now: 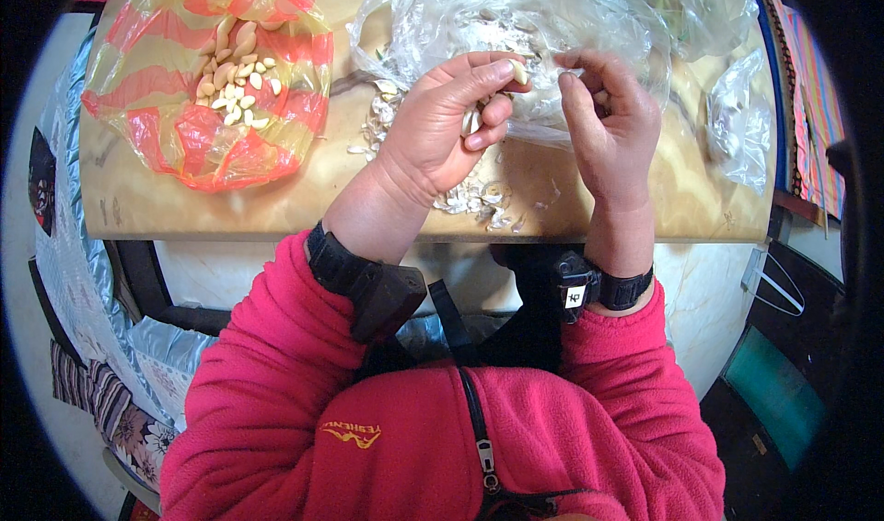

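Note:
Between the thumb and forefinger of my left hand (pixel 451 107) is a pale garlic clove (pixel 520 72). More whitish garlic (pixel 471 123) shows against the curled fingers of that hand. My right hand (pixel 612 111) is just to the right, apart from the clove, its thumb and forefinger drawn together; a small whitish bit shows at the fingertips, too small to name. Behind both hands lies a clear plastic bag (pixel 414 15) with garlic skins in it. Left of them, a red and yellow striped plastic bag (pixel 152 139) holds peeled garlic cloves (pixel 244 84).
Loose garlic skins (pixel 479 203) are scattered along the front of the tan marbled table (pixel 350 199). A smaller clear bag (pixel 739 121) with pale contents sits at the right edge. Another clear bag (pixel 709 10) with something green lies at the back right.

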The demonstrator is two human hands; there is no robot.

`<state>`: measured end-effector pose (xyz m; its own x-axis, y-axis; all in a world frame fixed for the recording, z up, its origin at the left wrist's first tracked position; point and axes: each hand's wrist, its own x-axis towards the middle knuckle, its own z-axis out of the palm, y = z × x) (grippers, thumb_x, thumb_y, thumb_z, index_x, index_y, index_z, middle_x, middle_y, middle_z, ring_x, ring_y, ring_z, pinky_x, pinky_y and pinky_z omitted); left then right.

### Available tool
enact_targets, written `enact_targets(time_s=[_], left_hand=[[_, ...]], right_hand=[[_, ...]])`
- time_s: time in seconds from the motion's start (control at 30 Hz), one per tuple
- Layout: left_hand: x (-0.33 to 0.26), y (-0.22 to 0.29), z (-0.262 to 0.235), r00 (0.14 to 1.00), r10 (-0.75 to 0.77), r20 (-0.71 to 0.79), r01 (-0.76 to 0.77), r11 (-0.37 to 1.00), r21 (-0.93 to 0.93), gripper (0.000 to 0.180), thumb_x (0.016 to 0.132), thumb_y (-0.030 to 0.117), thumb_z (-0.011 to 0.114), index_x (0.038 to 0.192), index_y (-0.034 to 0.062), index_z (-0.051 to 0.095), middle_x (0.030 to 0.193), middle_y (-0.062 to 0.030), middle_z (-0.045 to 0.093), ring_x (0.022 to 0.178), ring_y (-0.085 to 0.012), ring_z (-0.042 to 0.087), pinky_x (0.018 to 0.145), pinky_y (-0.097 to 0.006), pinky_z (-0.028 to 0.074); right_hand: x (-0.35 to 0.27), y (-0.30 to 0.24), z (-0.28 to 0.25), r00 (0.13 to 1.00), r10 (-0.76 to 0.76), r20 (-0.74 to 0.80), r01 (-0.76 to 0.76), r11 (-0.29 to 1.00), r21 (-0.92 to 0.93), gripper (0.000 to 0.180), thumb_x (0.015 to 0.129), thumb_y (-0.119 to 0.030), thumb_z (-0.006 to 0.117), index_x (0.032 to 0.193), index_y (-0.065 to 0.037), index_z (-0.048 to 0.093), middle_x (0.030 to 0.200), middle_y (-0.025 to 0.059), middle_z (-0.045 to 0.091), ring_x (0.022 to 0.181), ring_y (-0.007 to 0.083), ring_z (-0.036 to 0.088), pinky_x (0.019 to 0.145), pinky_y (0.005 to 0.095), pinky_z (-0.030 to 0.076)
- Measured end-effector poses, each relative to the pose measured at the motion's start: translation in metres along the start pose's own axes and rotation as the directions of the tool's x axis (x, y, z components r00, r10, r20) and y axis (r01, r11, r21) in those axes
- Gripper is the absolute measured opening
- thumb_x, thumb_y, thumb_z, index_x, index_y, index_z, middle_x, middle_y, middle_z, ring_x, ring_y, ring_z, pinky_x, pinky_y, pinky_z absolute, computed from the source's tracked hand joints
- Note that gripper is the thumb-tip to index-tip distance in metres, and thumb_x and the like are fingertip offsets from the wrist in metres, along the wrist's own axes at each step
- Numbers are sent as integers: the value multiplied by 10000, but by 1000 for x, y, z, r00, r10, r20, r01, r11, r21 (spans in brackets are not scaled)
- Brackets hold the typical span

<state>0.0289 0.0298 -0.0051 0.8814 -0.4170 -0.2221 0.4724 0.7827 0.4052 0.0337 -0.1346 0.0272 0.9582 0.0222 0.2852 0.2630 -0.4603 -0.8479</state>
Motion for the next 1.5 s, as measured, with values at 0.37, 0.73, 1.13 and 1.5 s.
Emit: enact_targets(time_s=[0.37, 0.73, 1.13, 1.5], left_hand=[[-3, -2, 8, 993, 85, -82, -64, 970, 236, 126, 864, 113, 596, 938, 11, 604, 786, -38, 621, 541, -38, 505, 398, -146, 328], [-4, 1, 8, 995, -53, 81, 45, 994, 100, 260, 902, 82, 508, 1138, -24, 527, 915, -92, 596, 537, -28, 422, 411, -141, 323], [1, -2, -1, 995, 29, 100, -25, 999, -35, 213, 907, 64, 506, 1108, 10, 552, 930, -76, 595, 551, -47, 398, 412, -150, 312], [-2, -2, 5, 999, 46, 3, -46, 992, 116, 193, 874, 74, 579, 1056, 8, 578, 790, -21, 573, 551, -39, 466, 405, -146, 321]], right_hand=[[-3, -10, 4, 995, -61, 79, 64, 997, -32, 64, 778, -48, 636, 837, -25, 629, 651, 11, 555, 542, 47, 476, 491, 189, 387], [-1, -3, 0, 990, 138, -20, -130, 966, 224, 43, 789, -41, 577, 761, -11, 590, 632, -53, 513, 579, 12, 425, 517, 174, 360], [1, -1, -1, 999, 3, -44, -4, 1000, -7, 85, 757, -84, 684, 791, -32, 626, 593, 0, 529, 541, 30, 451, 469, 198, 360], [-4, -9, 7, 996, -69, 57, 71, 997, -41, 73, 767, -54, 666, 827, -35, 629, 640, 10, 540, 535, 58, 475, 484, 196, 382]])
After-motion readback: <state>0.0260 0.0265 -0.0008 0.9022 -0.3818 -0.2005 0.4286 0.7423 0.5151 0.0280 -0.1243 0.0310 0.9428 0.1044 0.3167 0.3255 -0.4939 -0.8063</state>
